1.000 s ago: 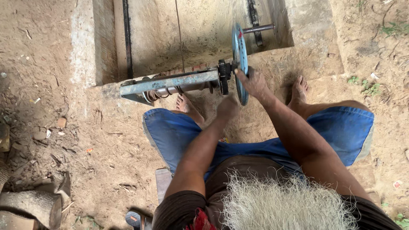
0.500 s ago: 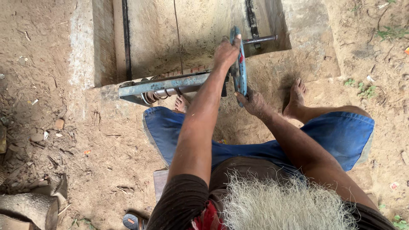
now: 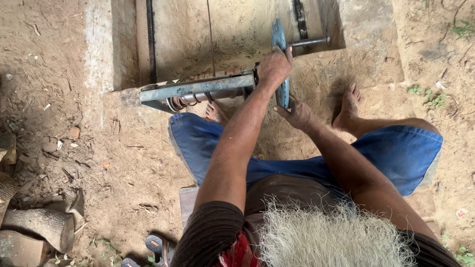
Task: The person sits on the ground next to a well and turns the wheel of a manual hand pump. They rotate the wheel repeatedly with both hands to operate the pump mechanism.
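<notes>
2 hands grip the blue wheel (image 3: 280, 59): left hand (image 3: 275, 66) on top, right hand (image 3: 297, 112) below.

The handwheel (image 3: 280, 64) is painted a worn blue, and the steel angle bar (image 3: 198, 88) beside it carries the same faded grey-blue with rust-brown patches. The coil spring (image 3: 180, 102) under the bar looks dull grey-brown. The shorts (image 3: 396, 153) are bright blue with a paler hem. The shirt (image 3: 213, 232) is dark brown with fine ribbed stripes, a red patch at its edge. The sandal (image 3: 157, 245) is grey with an orange mark. The ground (image 3: 99, 163) is reddish-brown dirt, the pit wall (image 3: 101, 44) pale grey concrete
</notes>
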